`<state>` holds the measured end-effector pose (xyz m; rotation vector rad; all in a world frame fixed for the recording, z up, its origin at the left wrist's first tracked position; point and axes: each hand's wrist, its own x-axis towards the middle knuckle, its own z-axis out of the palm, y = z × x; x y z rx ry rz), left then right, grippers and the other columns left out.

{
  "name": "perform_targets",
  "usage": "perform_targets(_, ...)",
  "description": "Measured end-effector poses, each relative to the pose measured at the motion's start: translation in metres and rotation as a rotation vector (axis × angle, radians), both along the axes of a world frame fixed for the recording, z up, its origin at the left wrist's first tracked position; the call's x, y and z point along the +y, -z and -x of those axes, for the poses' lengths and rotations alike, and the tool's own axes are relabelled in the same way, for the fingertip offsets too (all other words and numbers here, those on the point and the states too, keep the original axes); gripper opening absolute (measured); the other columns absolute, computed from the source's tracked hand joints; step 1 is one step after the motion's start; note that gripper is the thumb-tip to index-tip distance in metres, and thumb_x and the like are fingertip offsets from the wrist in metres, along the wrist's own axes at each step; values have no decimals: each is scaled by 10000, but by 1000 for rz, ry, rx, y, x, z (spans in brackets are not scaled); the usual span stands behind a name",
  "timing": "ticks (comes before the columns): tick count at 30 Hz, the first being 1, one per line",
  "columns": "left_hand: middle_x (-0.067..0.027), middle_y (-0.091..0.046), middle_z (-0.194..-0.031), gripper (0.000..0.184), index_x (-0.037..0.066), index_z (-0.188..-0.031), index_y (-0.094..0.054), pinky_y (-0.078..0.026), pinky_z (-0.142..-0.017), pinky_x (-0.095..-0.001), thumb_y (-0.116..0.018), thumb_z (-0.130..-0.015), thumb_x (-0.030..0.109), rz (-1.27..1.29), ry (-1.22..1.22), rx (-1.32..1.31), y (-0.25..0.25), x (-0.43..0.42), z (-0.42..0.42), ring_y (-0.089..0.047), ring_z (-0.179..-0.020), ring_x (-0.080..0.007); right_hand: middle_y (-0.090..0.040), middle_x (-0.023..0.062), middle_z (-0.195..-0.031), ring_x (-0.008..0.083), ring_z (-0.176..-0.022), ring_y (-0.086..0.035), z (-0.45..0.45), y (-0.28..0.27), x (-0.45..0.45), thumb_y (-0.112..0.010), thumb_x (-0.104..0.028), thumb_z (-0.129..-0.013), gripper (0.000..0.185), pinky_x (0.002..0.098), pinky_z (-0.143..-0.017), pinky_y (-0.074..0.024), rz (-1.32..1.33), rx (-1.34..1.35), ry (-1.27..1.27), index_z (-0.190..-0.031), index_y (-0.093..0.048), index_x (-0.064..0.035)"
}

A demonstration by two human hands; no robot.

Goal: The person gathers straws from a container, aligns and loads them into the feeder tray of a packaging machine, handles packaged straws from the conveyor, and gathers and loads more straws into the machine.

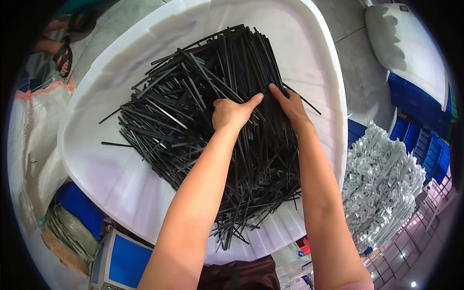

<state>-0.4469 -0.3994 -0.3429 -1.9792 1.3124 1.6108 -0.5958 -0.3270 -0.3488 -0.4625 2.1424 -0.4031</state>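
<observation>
A large heap of thin black sticks, perhaps plastic tubes, lies in a wide white plastic basin. My left hand is sunk into the middle of the heap, thumb stretched to the right and fingers curled down out of sight among the sticks. Close by on the right, my right hand grips the heap's right side, its thumb on top and most fingers hidden. Between and beyond the hands, the sticks run roughly parallel; to the left and near the front they lie crisscrossed.
Bundled silvery-white strips stand right of the basin, near blue bins. A white woven sack and a blue-topped box are at left. Another person's sandalled foot shows at upper left. A white rounded container is upper right.
</observation>
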Motion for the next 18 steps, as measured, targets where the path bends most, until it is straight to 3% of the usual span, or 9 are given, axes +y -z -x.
perform_targets(2,-290,-509,-1061,1058,-202,-1115,-322,-435,-857,-328,-727,-523,576,-3,-61,-9,-1,2,2,-525,-1019,-338,-582,159,-954,204,-856,-565,3,-3,-3,-589,-552,-724,717,296,-770,-441,-22,-141,126,-1049,-522,84)
perform_targets(4,-288,-506,-1068,1055,-206,-1122,-314,-433,-858,-324,-735,-530,559,-9,-127,-16,3,10,-1,-528,-1015,-333,-580,166,-955,210,-857,-565,2,5,2,-590,-552,-724,722,299,-773,-439,-25,-76,124,-1053,-517,87)
perform_targets(7,-265,-494,-1111,989,-185,-1148,-310,-426,-863,-324,-783,-544,440,74,-566,362,25,33,-18,-518,-1027,-321,-571,194,-983,235,-911,-555,-16,-7,8,-609,-557,-702,771,313,-807,-426,-1,-1,38,-1082,-490,103)
perform_targets(8,-240,-530,-1067,888,-160,-1117,-378,-438,-834,-317,-790,-560,396,178,-547,293,27,40,-21,-549,-975,-289,-567,203,-997,243,-935,-550,-23,-8,12,-617,-559,-692,788,319,-820,-420,30,36,-9,-1090,-481,108)
perform_targets(10,-205,-574,-991,806,-149,-1084,-431,-458,-776,-301,-799,-568,350,162,-650,473,13,31,-20,-585,-880,-243,-551,215,-1050,259,-981,-533,-31,-8,15,-633,-554,-679,817,327,-847,-407,61,45,-80,-1133,-452,101)
perform_targets(12,-165,-622,-860,641,-133,-935,-557,-476,-702,-285,-804,-566,330,95,-583,465,5,19,-15,-610,-771,-213,-552,205,-1056,260,-978,-537,-33,-3,7,-642,-543,-677,813,323,-843,-413,153,33,-24,-1146,-445,91)
perform_targets(14,-170,-626,-835,589,-119,-865,-597,-476,-705,-276,-806,-560,340,-64,-535,518,10,2,-17,-612,-774,-222,-561,207,-1027,253,-915,-570,-23,1,-10,-691,-461,-670,764,316,-781,-460,196,-49,-16,-1145,-443,83)
perform_targets(15,-193,-618,-862,631,-130,-881,-592,-466,-749,-290,-807,-548,361,-254,-645,606,8,-9,-18,-606,-818,-239,-569,201,-1004,244,-871,-585,-20,-1,-21,-702,-441,-664,747,312,-746,-478,188,-152,21,-1139,-447,76)
perform_targets(18,-228,-595,-927,691,-154,-914,-564,-429,-835,-343,-814,-532,365,-50,-594,466,11,-6,-15,-587,-884,-253,-591,178,-941,224,-747,-613,-16,-5,-40,-721,-407,-648,723,298,-651,-515,160,-292,60,-1112,-451,77)
